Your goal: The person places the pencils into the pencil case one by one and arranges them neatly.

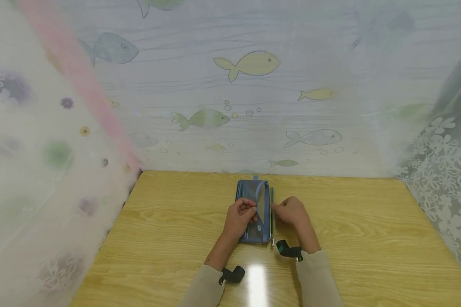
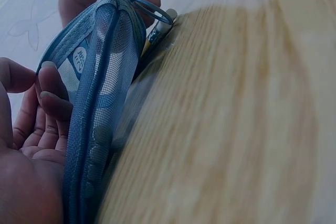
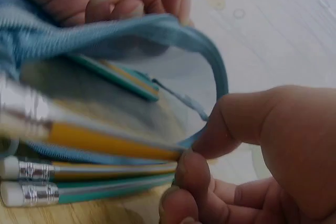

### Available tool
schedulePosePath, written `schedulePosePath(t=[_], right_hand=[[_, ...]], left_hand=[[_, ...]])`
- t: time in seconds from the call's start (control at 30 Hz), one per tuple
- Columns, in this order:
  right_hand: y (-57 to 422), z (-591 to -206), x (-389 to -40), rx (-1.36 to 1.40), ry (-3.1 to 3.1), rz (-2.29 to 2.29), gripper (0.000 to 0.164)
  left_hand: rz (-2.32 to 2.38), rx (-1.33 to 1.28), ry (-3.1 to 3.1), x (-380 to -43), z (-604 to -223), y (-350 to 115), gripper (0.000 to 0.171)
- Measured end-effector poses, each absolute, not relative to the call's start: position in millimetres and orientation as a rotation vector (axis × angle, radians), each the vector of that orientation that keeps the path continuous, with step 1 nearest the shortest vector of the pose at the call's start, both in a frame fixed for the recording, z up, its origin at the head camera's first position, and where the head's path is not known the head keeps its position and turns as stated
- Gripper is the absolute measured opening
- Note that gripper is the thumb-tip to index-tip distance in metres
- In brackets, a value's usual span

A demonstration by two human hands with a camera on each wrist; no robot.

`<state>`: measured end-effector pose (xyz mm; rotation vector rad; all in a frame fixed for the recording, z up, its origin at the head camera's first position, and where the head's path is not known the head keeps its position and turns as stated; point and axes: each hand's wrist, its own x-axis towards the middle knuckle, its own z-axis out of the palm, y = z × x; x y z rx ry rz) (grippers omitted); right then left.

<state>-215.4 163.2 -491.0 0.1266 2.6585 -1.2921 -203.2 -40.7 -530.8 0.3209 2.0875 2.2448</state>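
Observation:
A blue mesh pencil pouch (image 1: 249,189) lies on the table with its zipped mouth spread apart. My left hand (image 1: 240,217) pinches one edge of that mouth between thumb and fingers. Beside the pouch, my right hand (image 1: 292,211) pinches a yellow-and-silver pencil (image 3: 105,139) with a white eraser, held by the opening. Below it in the right wrist view lie another yellow pencil (image 3: 105,170) and a green pencil (image 3: 105,190), eraser ends toward the left. Green and yellow pencils (image 3: 126,85) show inside the pouch. In the left wrist view, the pouch's zip (image 2: 89,129) runs upright by the left palm.
The wood-grain table (image 1: 176,213) spreads to both sides of the pouch. Behind it hangs a fish-print curtain (image 1: 249,106), with a flower-print curtain (image 1: 53,170) at the left and a white lace-like one (image 1: 453,179) at the right. Each wrist carries a black camera (image 1: 233,275).

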Motion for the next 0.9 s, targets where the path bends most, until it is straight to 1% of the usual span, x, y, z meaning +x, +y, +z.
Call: schedulePosePath(t=[0.3, 0.53, 0.67, 0.9], right_hand=[[153.4, -492.2, -216.1, 0.038, 2.571, -1.380, 0.038], [149.3, -491.7, -216.4, -0.016, 2.553, -1.375, 0.039], [148.9, -491.4, -216.1, -0.018, 2.539, -1.381, 0.037], [147.9, -492.6, -216.2, -0.005, 2.530, -1.375, 0.039]], left_hand=[[2.227, 0.312, 2.092, -202.6, -533.7, -42.1, 0.013], [2.236, 0.335, 2.098, -204.5, -535.4, -41.2, 0.013], [2.233, 0.339, 2.098, -205.1, -535.2, -40.0, 0.013], [2.226, 0.344, 2.089, -205.5, -534.8, -39.2, 0.013]])
